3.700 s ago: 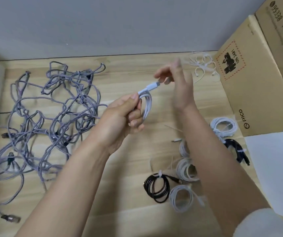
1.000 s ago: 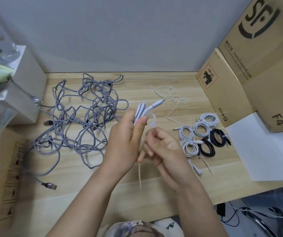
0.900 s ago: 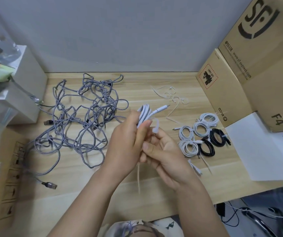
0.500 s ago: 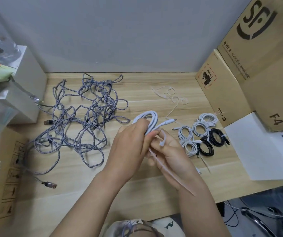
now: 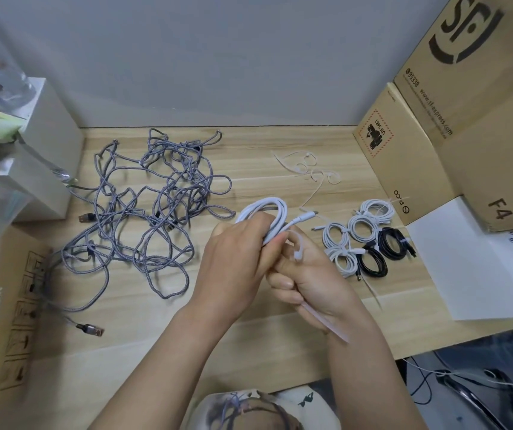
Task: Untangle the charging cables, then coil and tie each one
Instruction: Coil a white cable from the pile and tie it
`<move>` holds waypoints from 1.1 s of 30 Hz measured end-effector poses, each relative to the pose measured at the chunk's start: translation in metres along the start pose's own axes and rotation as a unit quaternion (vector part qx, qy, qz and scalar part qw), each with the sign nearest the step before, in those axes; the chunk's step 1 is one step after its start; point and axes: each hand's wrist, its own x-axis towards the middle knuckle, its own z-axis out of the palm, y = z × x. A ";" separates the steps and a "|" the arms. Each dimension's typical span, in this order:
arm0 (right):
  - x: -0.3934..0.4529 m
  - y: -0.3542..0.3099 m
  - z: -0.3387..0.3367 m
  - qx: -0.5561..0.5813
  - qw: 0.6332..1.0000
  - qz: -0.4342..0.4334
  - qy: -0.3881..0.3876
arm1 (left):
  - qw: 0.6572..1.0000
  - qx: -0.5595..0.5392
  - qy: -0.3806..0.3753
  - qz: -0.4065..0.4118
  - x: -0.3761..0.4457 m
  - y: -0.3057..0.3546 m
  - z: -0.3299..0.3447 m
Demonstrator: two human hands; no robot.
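Cardboard [image 5: 16,308] lies flat at the far left of the wooden desk [image 5: 124,336]. Beside it sprawls the tangle of grey braided cables [image 5: 143,212]. Above mid-desk, the left hand [image 5: 236,268] has its fingers curled round a coiled white cable [image 5: 267,209]. The right hand [image 5: 314,283], touching the left, pinches a translucent zip tie [image 5: 326,324]. Further right lie tied white coils [image 5: 354,231] and black coils [image 5: 385,252], with loose ties [image 5: 311,172] behind them, then cardboard boxes [image 5: 435,135].
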 end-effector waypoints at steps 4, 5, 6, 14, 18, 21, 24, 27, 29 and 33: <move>-0.001 -0.001 0.002 -0.030 0.999 -0.004 0.021 | 0.999 -0.021 0.016 -0.029 -0.001 0.003 -0.002; -0.001 -0.001 0.003 -0.031 0.999 -0.002 0.029 | 0.998 -0.045 0.017 -0.048 -0.001 0.003 -0.002; -0.001 0.001 0.004 -0.024 0.999 -0.001 0.037 | 0.996 -0.064 0.015 -0.064 -0.001 0.004 -0.002; -0.005 -0.002 0.001 -0.080 0.982 -0.084 0.151 | 0.975 -0.171 -0.004 -0.144 -0.002 0.007 -0.003; -0.005 0.001 0.000 -0.120 0.982 -0.056 0.137 | 0.907 -0.351 -0.038 -0.231 0.003 0.011 -0.003; -0.007 0.000 0.003 -0.114 0.985 -0.068 0.109 | 0.929 -0.296 -0.057 -0.214 0.000 0.007 -0.002; -0.007 0.000 0.003 -0.132 0.983 -0.088 0.095 | 0.935 -0.278 -0.061 -0.210 -0.003 0.004 -0.001; -0.006 0.004 0.000 -0.163 0.974 -0.122 0.100 | 0.934 -0.284 -0.056 -0.211 -0.002 0.007 -0.002; -0.004 0.005 0.000 -0.166 0.969 -0.141 0.115 | 0.926 -0.306 -0.051 -0.215 -0.001 0.008 -0.003; -0.004 0.003 0.000 -0.164 0.961 -0.153 0.162 | 0.912 -0.356 -0.034 -0.203 0.001 0.009 -0.005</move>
